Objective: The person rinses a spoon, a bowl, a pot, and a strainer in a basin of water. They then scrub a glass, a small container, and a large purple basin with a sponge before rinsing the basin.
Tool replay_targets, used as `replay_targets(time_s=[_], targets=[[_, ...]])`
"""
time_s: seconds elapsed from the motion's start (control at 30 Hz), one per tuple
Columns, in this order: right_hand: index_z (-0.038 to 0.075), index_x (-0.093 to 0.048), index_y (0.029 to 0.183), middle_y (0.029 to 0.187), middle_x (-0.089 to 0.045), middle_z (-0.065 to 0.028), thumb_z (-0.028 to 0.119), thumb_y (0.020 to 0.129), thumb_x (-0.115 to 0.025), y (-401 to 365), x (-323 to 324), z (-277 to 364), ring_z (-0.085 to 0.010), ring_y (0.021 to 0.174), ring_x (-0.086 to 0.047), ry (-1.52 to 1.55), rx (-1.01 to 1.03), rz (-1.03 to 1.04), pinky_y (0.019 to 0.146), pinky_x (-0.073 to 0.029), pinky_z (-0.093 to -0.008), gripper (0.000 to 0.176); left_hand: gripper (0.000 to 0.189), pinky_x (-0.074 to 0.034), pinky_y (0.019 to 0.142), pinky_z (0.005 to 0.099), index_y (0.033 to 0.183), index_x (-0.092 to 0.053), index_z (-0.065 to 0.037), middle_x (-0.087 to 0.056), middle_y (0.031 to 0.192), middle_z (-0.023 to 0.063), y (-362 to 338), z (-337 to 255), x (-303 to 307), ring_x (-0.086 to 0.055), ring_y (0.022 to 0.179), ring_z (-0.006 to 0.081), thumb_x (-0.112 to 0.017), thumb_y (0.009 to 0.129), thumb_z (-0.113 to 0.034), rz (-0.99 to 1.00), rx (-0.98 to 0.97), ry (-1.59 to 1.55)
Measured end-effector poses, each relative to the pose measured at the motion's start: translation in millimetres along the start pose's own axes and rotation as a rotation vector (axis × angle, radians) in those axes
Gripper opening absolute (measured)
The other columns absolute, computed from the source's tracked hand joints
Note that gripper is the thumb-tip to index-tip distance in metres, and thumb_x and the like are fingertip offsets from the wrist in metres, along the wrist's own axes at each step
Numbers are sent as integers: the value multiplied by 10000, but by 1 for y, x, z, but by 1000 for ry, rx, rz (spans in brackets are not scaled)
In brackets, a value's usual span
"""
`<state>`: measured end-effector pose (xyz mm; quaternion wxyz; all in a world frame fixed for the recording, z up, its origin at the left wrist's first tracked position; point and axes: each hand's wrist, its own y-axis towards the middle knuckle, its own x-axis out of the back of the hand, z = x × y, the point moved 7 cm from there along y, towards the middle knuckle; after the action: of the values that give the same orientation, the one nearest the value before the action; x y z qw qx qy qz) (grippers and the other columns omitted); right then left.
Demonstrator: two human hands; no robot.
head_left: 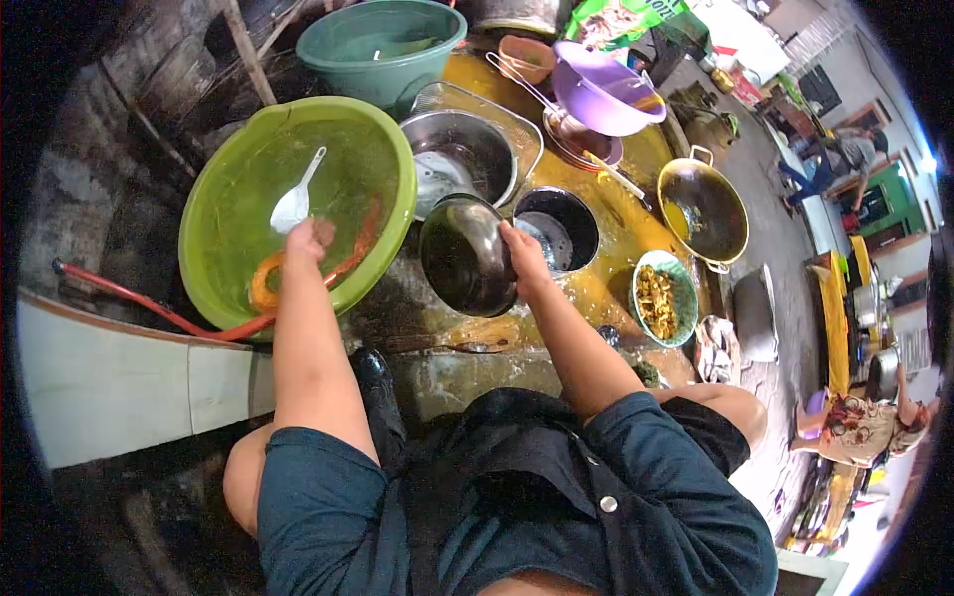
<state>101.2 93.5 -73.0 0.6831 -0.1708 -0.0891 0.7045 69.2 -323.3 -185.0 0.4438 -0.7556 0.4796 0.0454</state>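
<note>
A large green basin (199, 179) of water stands on the left with a red hose over its rim. My left hand (310, 238) is down in this basin, its fingers curled. A white plastic scoop (291, 209) lies just beyond it, its wide end close to my fingers. Whether those fingers grip anything is hidden. With my right hand (525, 260) I hold a dark, shiny metal pot (462, 256) by its edge, tilted, its rounded outside facing me. Behind it sit a wide metal basin (462, 149) and a smaller dark pot (556, 228).
The red hose (169, 310) runs along a tiled ledge (119, 377). A teal tub (383, 70), a purple colander (606, 94), a wok (704, 214) and a bowl of food scraps (656, 303) surround the wet floor. Two other people are at the far right.
</note>
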Motion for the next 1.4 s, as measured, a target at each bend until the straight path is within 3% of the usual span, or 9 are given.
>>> replay_targets(time_s=[0.27, 0.47, 0.53, 0.67, 0.87, 0.97, 1.17, 1.3, 1.4], targets=[[6, -565, 1031, 905, -616, -47, 294, 748, -680, -22, -60, 27, -147, 830, -564, -46, 77, 234, 760, -434, -294, 420, 432, -439, 902, 386, 1165, -492, 14, -517, 1183, 190, -161, 29, -222, -539, 1048, 279, -428, 920, -336, 912, 107, 139], [82, -583, 907, 894, -607, -144, 195, 624, -699, -61, -81, 55, -329, 829, -586, -1132, 547, 287, 709, -461, -393, 326, 541, -436, 881, 385, 1226, -431, 9, -511, 1183, 174, -115, -4, -169, -515, 1067, 267, -481, 884, -407, 528, -232, 412], [89, -576, 868, 860, -592, -120, 163, 642, -657, -89, -81, 60, -304, 834, -577, -1308, 662, 321, 735, -452, -396, 251, 585, -449, 829, 411, 1235, -388, 17, -503, 1155, 175, -92, -14, -115, -505, 1026, 275, -475, 877, -436, 161, -286, 431], [135, -562, 794, 793, -530, -56, 84, 685, -541, -138, -90, 92, -225, 871, -531, -1732, 989, 306, 860, -382, -406, 122, 649, -427, 810, 421, 1300, -334, -17, -399, 1282, 183, -55, 16, -58, -448, 1081, 296, -499, 857, -462, 134, -107, 158], [121, -572, 818, 857, -502, -45, 55, 693, -550, -180, -104, 177, -252, 935, -482, -1755, 1027, 123, 906, -304, -550, 144, 646, -374, 877, 445, 1322, -308, -27, -352, 1344, 159, -78, 24, -71, -384, 1174, 301, -464, 875, -466, 97, -77, 192], [81, -566, 842, 853, -496, -84, 10, 658, -543, -197, -133, 219, -292, 915, -468, -1603, 1053, 229, 820, -372, -458, 199, 646, -347, 923, 454, 1304, -336, -17, -381, 1332, 151, -86, 18, -72, -405, 1164, 295, -442, 877, -490, -10, -149, 189], [119, -634, 789, 876, -507, -79, 111, 712, -514, -162, -215, 203, -270, 918, -467, -1643, 1375, 372, 800, -381, -431, 143, 728, -340, 946, 470, 1291, -360, -44, -448, 1255, 178, -45, 18, -56, -455, 1113, 305, -390, 837, -612, 325, -80, -119], [109, -628, 818, 899, -491, -94, 45, 662, -538, -111, -248, 152, -289, 973, -441, -1816, 1269, 499, 872, -362, -465, 191, 681, -424, 787, 516, 1101, -564, -75, -574, 1109, 125, -113, -2, -54, -533, 992, 299, -449, 775, -661, 124, -18, -209], [124, -633, 761, 892, -496, -106, 51, 663, -554, -67, -250, 126, -305, 933, -437, -1735, 1318, 521, 825, -363, -457, 147, 463, -420, 774, 497, 1020, -570, -52, -579, 1048, 135, -141, 4, -31, -527, 968, 263, -505, 773, -438, -316, -25, 92]])
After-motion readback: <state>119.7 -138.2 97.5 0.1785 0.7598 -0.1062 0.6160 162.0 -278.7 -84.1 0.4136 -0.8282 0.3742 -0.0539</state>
